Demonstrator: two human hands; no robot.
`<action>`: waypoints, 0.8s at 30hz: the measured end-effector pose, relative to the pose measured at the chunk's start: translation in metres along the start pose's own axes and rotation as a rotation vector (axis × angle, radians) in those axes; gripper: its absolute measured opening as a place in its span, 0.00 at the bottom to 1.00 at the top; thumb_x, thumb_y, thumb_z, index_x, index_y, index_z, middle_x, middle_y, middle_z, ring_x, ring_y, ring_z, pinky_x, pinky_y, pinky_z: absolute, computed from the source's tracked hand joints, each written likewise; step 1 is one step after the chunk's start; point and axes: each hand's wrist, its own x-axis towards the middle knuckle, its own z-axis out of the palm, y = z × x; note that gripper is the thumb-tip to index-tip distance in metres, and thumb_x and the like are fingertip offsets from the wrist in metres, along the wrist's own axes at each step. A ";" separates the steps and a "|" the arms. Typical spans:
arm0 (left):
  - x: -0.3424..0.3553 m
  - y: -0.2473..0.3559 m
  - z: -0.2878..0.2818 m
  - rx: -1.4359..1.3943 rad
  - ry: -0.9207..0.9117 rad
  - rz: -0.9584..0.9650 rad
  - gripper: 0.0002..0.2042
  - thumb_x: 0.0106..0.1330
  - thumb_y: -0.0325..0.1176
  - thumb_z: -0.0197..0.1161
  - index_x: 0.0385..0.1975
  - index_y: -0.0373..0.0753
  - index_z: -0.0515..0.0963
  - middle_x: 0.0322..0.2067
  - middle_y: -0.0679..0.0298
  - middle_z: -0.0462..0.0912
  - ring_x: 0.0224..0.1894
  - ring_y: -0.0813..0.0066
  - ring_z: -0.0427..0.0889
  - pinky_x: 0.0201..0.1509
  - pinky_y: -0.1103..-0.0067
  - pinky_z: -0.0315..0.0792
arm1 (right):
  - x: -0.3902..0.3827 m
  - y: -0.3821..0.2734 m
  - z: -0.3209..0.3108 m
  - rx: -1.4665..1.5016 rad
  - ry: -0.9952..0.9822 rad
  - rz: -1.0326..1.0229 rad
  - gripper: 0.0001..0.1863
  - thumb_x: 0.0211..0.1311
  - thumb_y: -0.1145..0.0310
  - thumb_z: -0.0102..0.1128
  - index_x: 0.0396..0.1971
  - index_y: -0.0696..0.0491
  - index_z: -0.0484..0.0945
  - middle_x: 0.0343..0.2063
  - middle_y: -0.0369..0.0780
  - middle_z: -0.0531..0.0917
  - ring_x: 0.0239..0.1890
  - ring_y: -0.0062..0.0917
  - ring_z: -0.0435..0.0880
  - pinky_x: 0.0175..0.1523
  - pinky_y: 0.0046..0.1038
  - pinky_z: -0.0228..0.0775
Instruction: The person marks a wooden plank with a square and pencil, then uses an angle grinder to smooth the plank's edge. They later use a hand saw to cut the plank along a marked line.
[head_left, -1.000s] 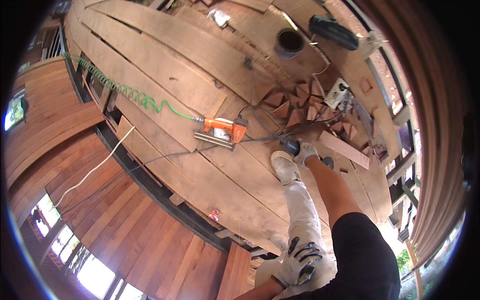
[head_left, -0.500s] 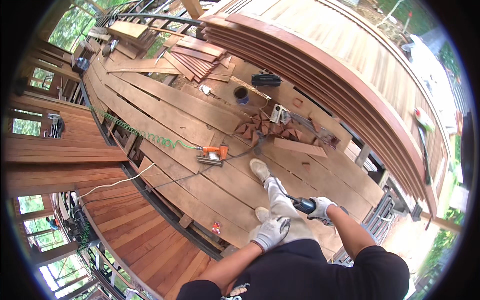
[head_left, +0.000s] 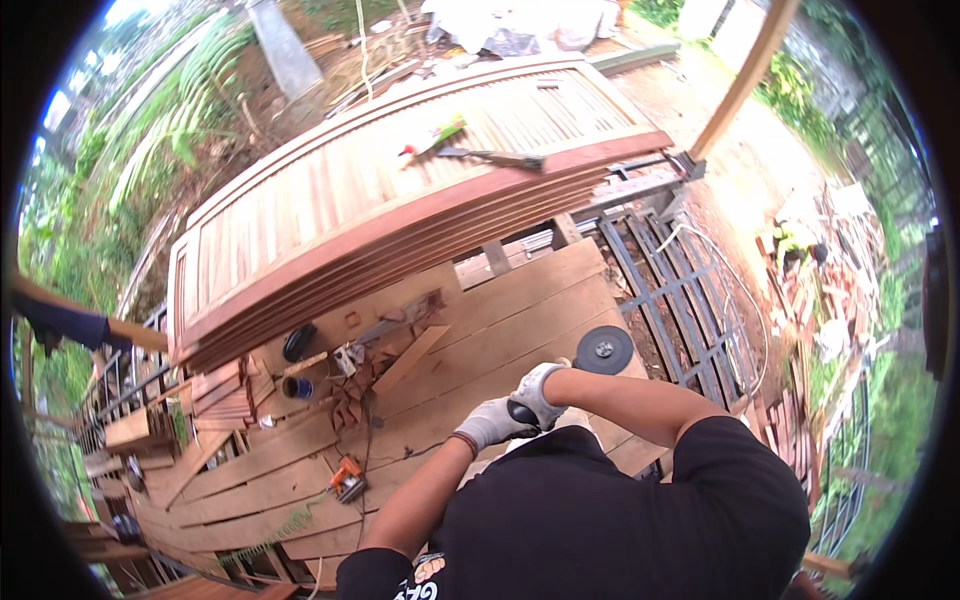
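Both my hands wear pale work gloves and are held close together in front of my body. My right hand (head_left: 542, 392) is closed around an angle grinder (head_left: 522, 412), whose dark body shows between the gloves. Its round dark grey disc (head_left: 604, 350) sticks out beyond my right hand, flat face up, above the deck boards. My left hand (head_left: 488, 423) is closed on the rear part of the grinder's body. The gloves hide most of the tool.
A tall stack of slatted wooden panels (head_left: 400, 220) stands ahead, tools lying on top. Wood offcuts (head_left: 350, 405), a blue pot (head_left: 297, 387) and an orange nail gun (head_left: 348, 478) sit on the plank deck (head_left: 460, 365). Bare metal joists (head_left: 665, 290) lie right of its edge.
The view has swung to the right. My left hand has moved from my leg onto the grinder beside my right hand, and the grinder's disc has come into sight.
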 end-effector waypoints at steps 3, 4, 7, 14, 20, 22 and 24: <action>0.006 0.036 -0.025 -0.067 0.084 -0.060 0.31 0.51 0.60 0.70 0.49 0.43 0.81 0.45 0.54 0.86 0.50 0.56 0.83 0.53 0.69 0.74 | -0.022 0.029 0.001 0.046 0.135 0.060 0.34 0.42 0.60 0.73 0.55 0.49 0.77 0.45 0.44 0.86 0.49 0.37 0.86 0.52 0.36 0.77; 0.021 0.044 -0.029 -0.072 0.155 -0.048 0.31 0.51 0.59 0.70 0.49 0.42 0.80 0.45 0.54 0.86 0.50 0.56 0.83 0.53 0.69 0.74 | -0.024 0.050 0.004 0.023 0.190 0.065 0.34 0.42 0.61 0.72 0.56 0.49 0.77 0.45 0.44 0.86 0.49 0.37 0.85 0.52 0.36 0.77; 0.052 0.073 -0.033 -0.069 0.194 -0.081 0.30 0.50 0.57 0.72 0.48 0.41 0.80 0.44 0.53 0.86 0.50 0.54 0.83 0.53 0.68 0.75 | -0.025 0.094 0.020 0.016 0.242 0.063 0.35 0.44 0.63 0.71 0.58 0.49 0.76 0.47 0.43 0.86 0.50 0.37 0.85 0.52 0.37 0.77; 0.091 0.088 -0.046 -0.070 0.271 -0.223 0.32 0.46 0.60 0.73 0.47 0.42 0.81 0.42 0.55 0.86 0.47 0.57 0.85 0.52 0.68 0.76 | -0.053 0.140 -0.005 -0.026 0.271 0.011 0.33 0.49 0.60 0.69 0.60 0.47 0.75 0.50 0.43 0.84 0.54 0.35 0.83 0.59 0.39 0.72; 0.108 0.075 -0.068 -0.154 0.402 -0.302 0.30 0.47 0.58 0.74 0.45 0.42 0.82 0.40 0.54 0.87 0.46 0.57 0.85 0.51 0.68 0.77 | -0.049 0.176 -0.036 -0.081 0.500 -0.086 0.26 0.56 0.59 0.66 0.55 0.50 0.76 0.51 0.44 0.80 0.58 0.36 0.78 0.64 0.39 0.67; 0.114 0.058 -0.074 -0.178 0.485 -0.328 0.29 0.47 0.57 0.75 0.41 0.40 0.82 0.37 0.55 0.87 0.42 0.58 0.86 0.48 0.69 0.77 | -0.064 0.205 -0.054 0.075 0.698 -0.142 0.26 0.56 0.58 0.65 0.54 0.50 0.76 0.49 0.45 0.80 0.56 0.38 0.79 0.62 0.39 0.68; 0.113 0.052 -0.089 -0.299 0.530 -0.371 0.27 0.47 0.55 0.76 0.39 0.40 0.82 0.35 0.56 0.87 0.40 0.58 0.86 0.47 0.70 0.77 | -0.074 0.244 -0.064 0.195 0.940 -0.196 0.24 0.58 0.57 0.62 0.53 0.51 0.76 0.47 0.48 0.81 0.52 0.43 0.79 0.59 0.40 0.70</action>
